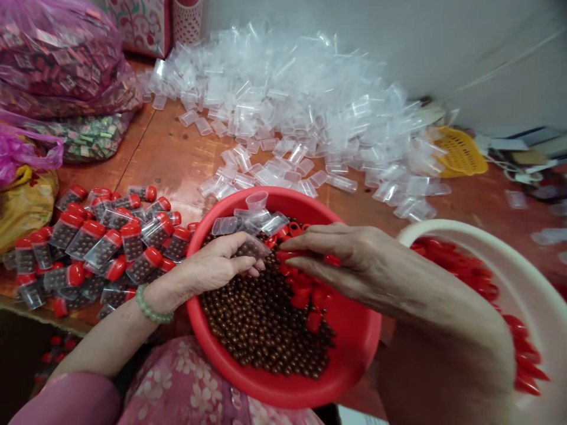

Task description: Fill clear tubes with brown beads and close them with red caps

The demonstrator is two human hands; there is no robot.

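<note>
My left hand (221, 260), a beaded bracelet on its wrist, holds a clear container (250, 248) with brown balls in it, over the left part of the red basin (283, 398). Fingers of my right hand (330, 257) are close together over red caps (303, 292) in the basin; one red cap seems to be between the fingertips. Brown balls (266, 319) fill the basin's left and lower part. Several empty clear containers (257, 215) lie on the balls near the far rim.
Filled containers with red caps (104, 245) are heaped on the left of the table (163, 147). Behind lies a large pile of clear containers (301, 88). A white basin (509, 254) of red caps stands right, a yellow basket (460, 152) beyond; plastic bags (57, 53) are far left.
</note>
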